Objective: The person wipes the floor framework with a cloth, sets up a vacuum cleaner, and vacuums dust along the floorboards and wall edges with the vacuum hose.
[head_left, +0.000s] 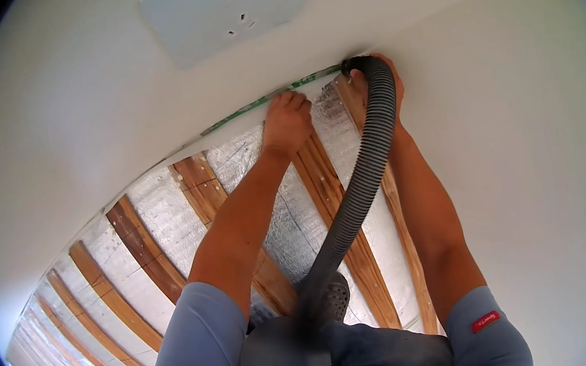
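At upper centre, the right hand (397,89) grips a ribbed black plastic hose (369,173), probably light, springy, best held near its end; the left hand (288,121) curls, hold unclear.

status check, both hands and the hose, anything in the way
Right hand gripping black hose near its end. Left hand curled at green strip, grip unclear. Hose partly hides right hand.

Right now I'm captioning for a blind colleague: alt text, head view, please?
A person's right hand grips a ribbed black hose near its end, while the left hand is at a green strip along the foot of a white wall bearing a socket plate. Wooden battens lie over silvery foil.
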`<state>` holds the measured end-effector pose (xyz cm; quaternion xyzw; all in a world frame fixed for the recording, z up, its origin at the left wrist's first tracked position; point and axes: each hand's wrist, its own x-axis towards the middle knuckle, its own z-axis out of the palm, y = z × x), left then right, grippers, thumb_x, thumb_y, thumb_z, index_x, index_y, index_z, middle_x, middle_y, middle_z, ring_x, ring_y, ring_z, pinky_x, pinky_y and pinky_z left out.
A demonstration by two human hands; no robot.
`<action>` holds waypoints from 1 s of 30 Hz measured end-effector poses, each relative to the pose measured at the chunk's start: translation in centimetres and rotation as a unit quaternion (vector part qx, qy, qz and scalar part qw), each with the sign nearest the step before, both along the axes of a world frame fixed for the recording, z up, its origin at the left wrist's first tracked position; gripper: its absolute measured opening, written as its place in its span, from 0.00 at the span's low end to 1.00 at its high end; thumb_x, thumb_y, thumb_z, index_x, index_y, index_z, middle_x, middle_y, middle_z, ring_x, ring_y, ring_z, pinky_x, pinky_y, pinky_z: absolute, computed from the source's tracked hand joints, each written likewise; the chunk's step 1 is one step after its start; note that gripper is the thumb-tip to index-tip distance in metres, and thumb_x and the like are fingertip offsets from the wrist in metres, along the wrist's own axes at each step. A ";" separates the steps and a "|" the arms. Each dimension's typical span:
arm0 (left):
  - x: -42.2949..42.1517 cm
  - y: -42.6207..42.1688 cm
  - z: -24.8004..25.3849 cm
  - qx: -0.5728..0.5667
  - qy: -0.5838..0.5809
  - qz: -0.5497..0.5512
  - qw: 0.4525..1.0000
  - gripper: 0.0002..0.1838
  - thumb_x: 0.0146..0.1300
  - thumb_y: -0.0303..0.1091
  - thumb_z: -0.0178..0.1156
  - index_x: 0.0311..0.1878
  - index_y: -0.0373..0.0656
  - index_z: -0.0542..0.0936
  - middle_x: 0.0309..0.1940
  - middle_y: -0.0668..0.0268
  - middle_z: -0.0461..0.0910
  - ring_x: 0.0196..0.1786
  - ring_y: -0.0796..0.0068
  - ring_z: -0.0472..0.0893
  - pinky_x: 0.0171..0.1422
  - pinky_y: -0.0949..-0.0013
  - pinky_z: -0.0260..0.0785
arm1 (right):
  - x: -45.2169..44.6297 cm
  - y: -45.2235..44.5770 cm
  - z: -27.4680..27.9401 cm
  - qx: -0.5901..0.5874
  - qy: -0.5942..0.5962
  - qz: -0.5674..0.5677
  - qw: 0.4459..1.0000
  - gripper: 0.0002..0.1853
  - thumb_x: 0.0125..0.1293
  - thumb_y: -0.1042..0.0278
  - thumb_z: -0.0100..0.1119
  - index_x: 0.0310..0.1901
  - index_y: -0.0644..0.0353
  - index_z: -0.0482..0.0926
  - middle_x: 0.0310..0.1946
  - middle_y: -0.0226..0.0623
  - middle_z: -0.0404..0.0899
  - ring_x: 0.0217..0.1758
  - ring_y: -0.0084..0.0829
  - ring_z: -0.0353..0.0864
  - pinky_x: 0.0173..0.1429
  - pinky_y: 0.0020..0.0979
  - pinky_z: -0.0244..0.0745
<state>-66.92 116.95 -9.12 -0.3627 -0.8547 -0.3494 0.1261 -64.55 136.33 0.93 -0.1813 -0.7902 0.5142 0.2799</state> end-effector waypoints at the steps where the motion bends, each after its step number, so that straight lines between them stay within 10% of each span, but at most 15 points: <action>1: 0.3 -0.1 0.0 0.000 -0.002 -0.001 1.000 0.12 0.55 0.26 0.67 0.44 0.41 0.88 0.52 0.65 0.86 0.60 0.60 0.79 0.70 0.56 0.71 | 0.4 -0.1 0.2 0.000 -0.002 -0.001 1.000 0.20 0.67 0.73 0.77 0.57 0.63 0.81 0.45 0.40 0.87 0.49 0.28 0.85 0.56 0.31 0.81; 19: 0.4 -0.3 -0.3 0.020 0.017 0.007 1.000 0.13 0.53 0.26 0.67 0.44 0.40 0.88 0.54 0.63 0.86 0.62 0.60 0.80 0.72 0.53 0.70 | 0.4 -1.2 -0.4 0.111 -0.104 0.076 0.985 0.28 0.65 0.72 0.79 0.65 0.60 0.80 0.54 0.45 0.88 0.58 0.32 0.87 0.67 0.30 0.79; 30: 2.5 -7.6 1.6 -0.062 -0.020 0.154 0.986 0.24 0.60 0.26 0.63 0.61 0.40 0.83 0.65 0.60 0.82 0.67 0.55 0.78 0.75 0.53 0.67 | 1.0 -8.4 -0.1 0.072 -0.071 0.139 0.985 0.30 0.63 0.72 0.82 0.66 0.56 0.81 0.57 0.41 0.86 0.62 0.31 0.85 0.72 0.33 0.78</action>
